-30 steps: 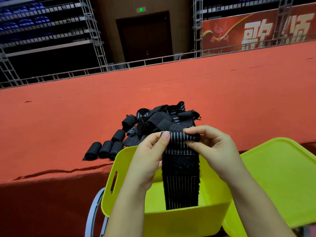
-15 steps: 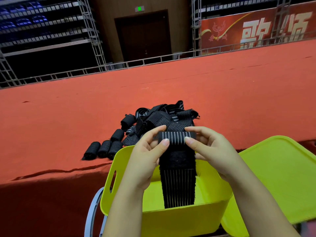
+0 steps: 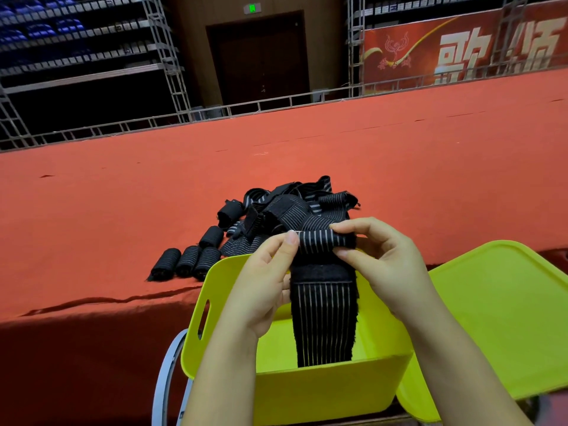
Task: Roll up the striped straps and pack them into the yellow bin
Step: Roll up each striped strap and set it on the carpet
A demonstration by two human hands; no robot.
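Both hands, left hand [image 3: 264, 284] and right hand [image 3: 384, 262], pinch rolled top of striped strap [image 3: 324, 318] above yellow bin [image 3: 322, 392]; tail hangs inside.

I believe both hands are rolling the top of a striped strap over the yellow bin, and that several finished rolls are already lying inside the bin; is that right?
Not quite. The head view shows both the left hand and right hand rolling the strap over the yellow bin, but the finished rolls lie on the red tabletop beside the bin, not inside it.
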